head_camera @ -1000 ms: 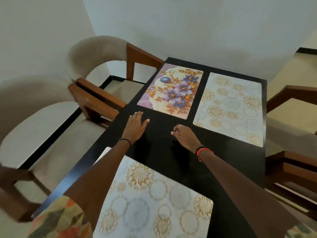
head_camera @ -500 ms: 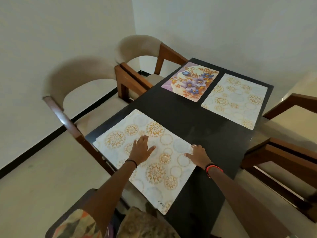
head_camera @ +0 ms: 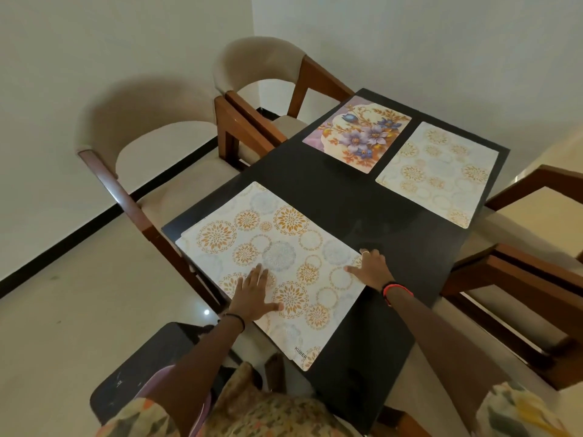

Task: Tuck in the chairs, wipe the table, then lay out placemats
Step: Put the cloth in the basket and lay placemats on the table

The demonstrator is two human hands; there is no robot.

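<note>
Pressing flat on the circle-patterned placemat [head_camera: 284,222] at the table's [head_camera: 362,209] near left corner, the left hand [head_camera: 255,294] lay fingers spread, its grip wide open and empty. The right hand [head_camera: 370,269] rested likewise, open, on that mat's right edge. At the table's far end lay a floral placemat [head_camera: 356,134] and a pale placemat [head_camera: 438,171].

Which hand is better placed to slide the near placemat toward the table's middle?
Left, probably: the left hand lies flat on the near placemat, while the right hand only touches its right edge.
</note>
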